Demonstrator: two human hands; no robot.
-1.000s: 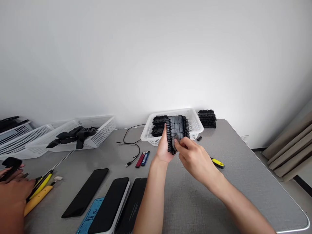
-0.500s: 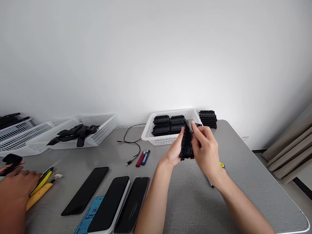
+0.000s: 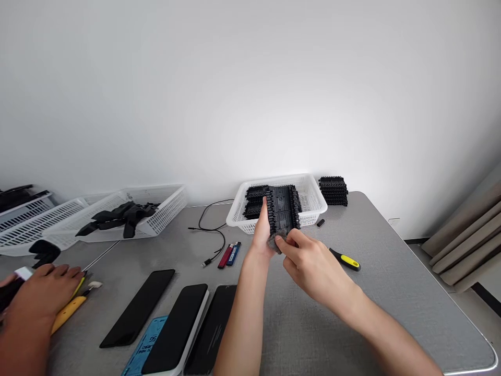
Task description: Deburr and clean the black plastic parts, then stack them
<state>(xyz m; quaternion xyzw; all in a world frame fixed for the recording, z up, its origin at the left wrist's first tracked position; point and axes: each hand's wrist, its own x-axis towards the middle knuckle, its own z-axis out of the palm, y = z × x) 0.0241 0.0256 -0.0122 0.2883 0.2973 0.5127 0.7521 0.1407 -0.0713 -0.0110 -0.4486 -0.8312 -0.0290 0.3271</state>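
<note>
My left hand (image 3: 262,233) is closed around the left side of a black ridged plastic piece (image 3: 282,204) and holds it tilted above the table, in front of a white basket. Along its long edges run rows of small teeth. Between the fingertips of my right hand (image 3: 313,265) is a crumpled grey pad (image 3: 276,242), pressed on the near end of the piece. Similar black pieces (image 3: 254,209) lie in the white basket (image 3: 313,209), partly covered by the held one. More are stacked (image 3: 333,191) to the right of it.
A yellow-and-black handled tool (image 3: 348,261) and a small black block (image 3: 321,222) lie to the right. Left are red (image 3: 225,257) and blue (image 3: 234,254) small items, a cable (image 3: 209,228) and several phones (image 3: 176,329). Another person's hand (image 3: 49,292) is at far left.
My right hand has moved the grey pad down and left to the near end of the black piece. The piece has shifted left, its broad face turned toward me.
</note>
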